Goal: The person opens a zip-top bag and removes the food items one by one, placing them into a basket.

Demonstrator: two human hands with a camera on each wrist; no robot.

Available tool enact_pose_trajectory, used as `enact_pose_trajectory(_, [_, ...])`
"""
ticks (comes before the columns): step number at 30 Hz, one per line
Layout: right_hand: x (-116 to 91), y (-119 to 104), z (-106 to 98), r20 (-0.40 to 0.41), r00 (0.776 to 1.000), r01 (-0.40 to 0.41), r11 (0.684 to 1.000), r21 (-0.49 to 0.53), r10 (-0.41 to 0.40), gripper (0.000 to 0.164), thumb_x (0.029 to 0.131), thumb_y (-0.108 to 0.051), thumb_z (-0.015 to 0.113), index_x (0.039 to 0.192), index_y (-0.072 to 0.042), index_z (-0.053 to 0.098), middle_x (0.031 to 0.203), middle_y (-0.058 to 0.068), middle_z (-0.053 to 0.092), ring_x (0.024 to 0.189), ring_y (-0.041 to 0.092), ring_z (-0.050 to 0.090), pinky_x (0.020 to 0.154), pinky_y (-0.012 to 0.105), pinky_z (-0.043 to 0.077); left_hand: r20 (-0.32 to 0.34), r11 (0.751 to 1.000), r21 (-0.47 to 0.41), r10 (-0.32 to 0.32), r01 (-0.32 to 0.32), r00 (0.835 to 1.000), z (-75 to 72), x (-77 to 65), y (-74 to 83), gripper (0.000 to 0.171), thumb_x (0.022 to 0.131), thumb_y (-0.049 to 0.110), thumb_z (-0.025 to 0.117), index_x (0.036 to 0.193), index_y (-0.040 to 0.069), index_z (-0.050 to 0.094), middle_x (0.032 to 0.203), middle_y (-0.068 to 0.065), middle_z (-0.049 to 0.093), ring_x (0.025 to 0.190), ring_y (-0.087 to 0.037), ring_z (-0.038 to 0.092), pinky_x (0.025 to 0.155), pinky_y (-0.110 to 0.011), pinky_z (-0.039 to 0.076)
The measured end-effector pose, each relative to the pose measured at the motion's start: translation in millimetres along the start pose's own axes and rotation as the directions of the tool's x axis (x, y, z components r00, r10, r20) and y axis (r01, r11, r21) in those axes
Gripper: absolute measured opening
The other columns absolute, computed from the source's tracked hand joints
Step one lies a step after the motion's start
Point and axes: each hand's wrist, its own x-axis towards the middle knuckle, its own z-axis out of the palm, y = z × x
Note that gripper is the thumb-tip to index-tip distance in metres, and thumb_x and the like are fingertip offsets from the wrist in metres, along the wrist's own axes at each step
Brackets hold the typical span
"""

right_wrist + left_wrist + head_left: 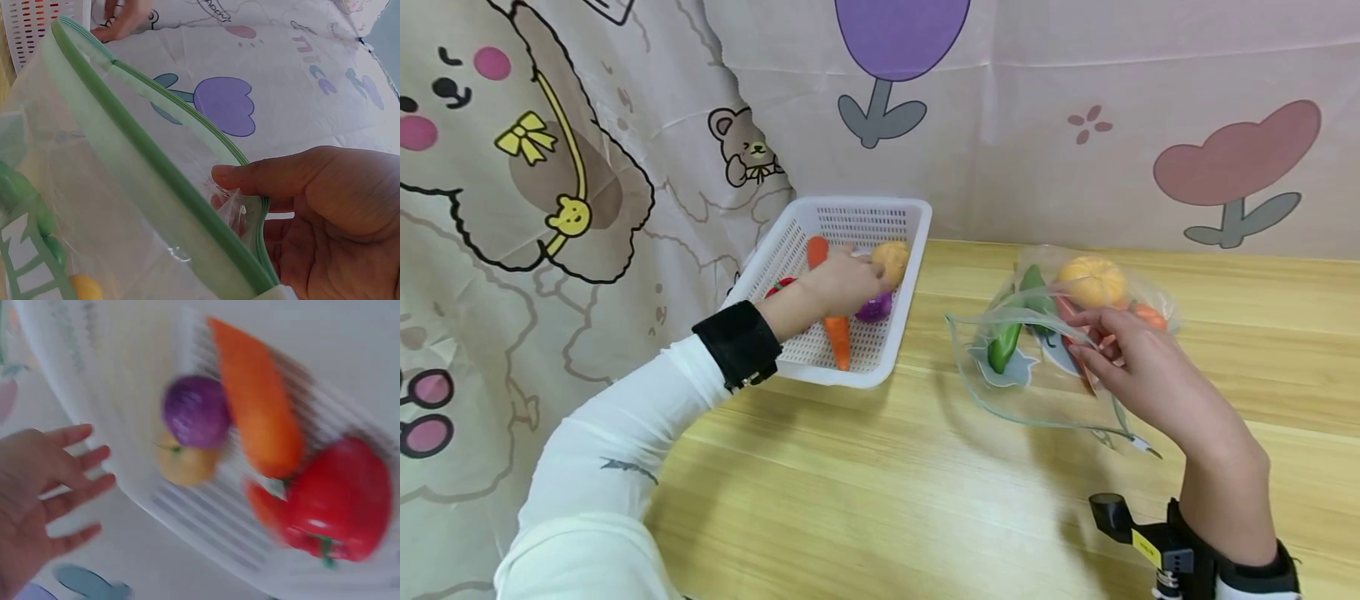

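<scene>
My left hand (844, 287) is over a white slotted basket (865, 202). In the left wrist view its fingers are spread and hold nothing. The basket contains a carrot (838, 343), a purple onion-like vegetable (874, 309), a yellow pumpkin-like vegetable (892, 262) and a red bell pepper (344, 494). To the right, my right hand (1138, 367) pinches the green-edged mouth of a clear zip bag (125, 187) between thumb and fingers. The bag's mouth gapes. Inside lie a yellow-orange pumpkin (1090, 282), a green pepper (1004, 345) and other red and green pieces.
Both containers stand on a light wooden table (865, 492). A printed cloth (1015, 167) hangs behind the table and along its left side. A zip slider (1144, 446) sits at the bag's near corner.
</scene>
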Motion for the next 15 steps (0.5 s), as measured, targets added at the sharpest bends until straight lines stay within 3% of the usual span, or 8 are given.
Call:
enact_pose_trajectory(2, [-1,0,0,-0.001,1.000,-0.005,1.000,0.001,0.005,0.026,0.089,-0.006,0.060,0.114,0.002,0.056,0.090,0.012,0.060,0.070,0.009,0.054,0.054,0.021,0.041,-0.086,0.995,0.013,0.098,-0.098,0.991,-11.6,5.3,12.7,0.031,0.086,0.006,0.057,0.116,0.014,0.059,0.108,-0.006,0.065,0.098,-0.023,0.061,0.087,-0.039,0.049])
enact_pose_trajectory(3, [-1,1,-1,-0.002,1.000,-0.005,1.000,0.000,0.005,0.026,0.089,-0.006,0.060,0.114,0.001,0.056,0.090,0.012,0.061,0.070,0.009,0.054,0.054,0.021,0.041,-0.127,0.987,0.027,0.158,-0.155,0.979,-17.9,7.6,20.9,0.030,0.085,0.004,0.056,0.113,0.013,0.060,0.104,-0.005,0.066,0.095,-0.021,0.062,0.084,-0.035,0.050])
enact_pose_trajectory(5, [-2,1,-1,-0.006,1.000,-0.002,1.000,-0.006,0.002,0.026,0.088,-0.005,0.060,0.114,0.002,0.056,0.090,0.012,0.060,0.071,0.011,0.055,0.054,0.021,0.041,-0.196,0.955,0.088,0.295,-0.283,0.935,-30.4,12.2,40.6,0.025,0.084,0.003,0.053,0.104,0.013,0.062,0.097,-0.001,0.067,0.086,-0.016,0.062,0.074,-0.027,0.051])
enact_pose_trajectory(7, [-2,0,-1,-0.004,1.000,-0.005,1.000,-0.003,0.005,0.027,0.088,-0.005,0.060,0.114,0.002,0.056,0.089,0.012,0.060,0.072,0.014,0.056,0.055,0.021,0.042,-0.214,0.907,0.142,0.419,-0.397,0.882,-43.8,17.0,64.3,0.026,0.084,0.002,0.048,0.103,0.014,0.062,0.099,0.001,0.066,0.087,-0.013,0.061,0.074,-0.024,0.051])
enact_pose_trajectory(10, [-2,-1,-1,-0.001,1.000,-0.005,1.000,0.001,0.005,0.028,0.088,-0.004,0.060,0.115,0.003,0.055,0.088,0.012,0.060,0.074,0.019,0.058,0.054,0.021,0.042,-0.143,0.833,0.199,0.546,-0.516,0.826,-62.0,26.8,102.3,0.025,0.091,0.009,0.045,0.110,0.015,0.061,0.110,0.002,0.063,0.097,-0.012,0.059,0.079,-0.023,0.051])
enact_pose_trajectory(12, [-3,-2,-1,-0.002,1.000,-0.003,1.000,0.005,0.003,0.028,0.088,-0.003,0.060,0.115,0.004,0.055,0.087,0.012,0.060,0.074,0.020,0.059,0.054,0.021,0.042,-0.054,0.809,0.211,0.570,-0.549,0.820,-71.2,36.9,126.0,0.027,0.094,0.014,0.045,0.117,0.016,0.059,0.122,0.001,0.057,0.108,-0.013,0.055,0.084,-0.025,0.050])
enact_pose_trajectory(15, [-4,-4,-1,-0.019,1.000,0.008,1.000,-0.001,-0.008,0.027,0.087,-0.002,0.061,0.113,0.005,0.056,0.086,0.011,0.059,0.073,0.020,0.059,0.054,0.021,0.043,0.060,0.798,0.257,0.549,-0.545,0.833,-79.2,60.0,154.0,0.034,0.098,0.023,0.041,0.129,0.017,0.051,0.135,-0.001,0.048,0.116,-0.015,0.049,0.090,-0.028,0.048])
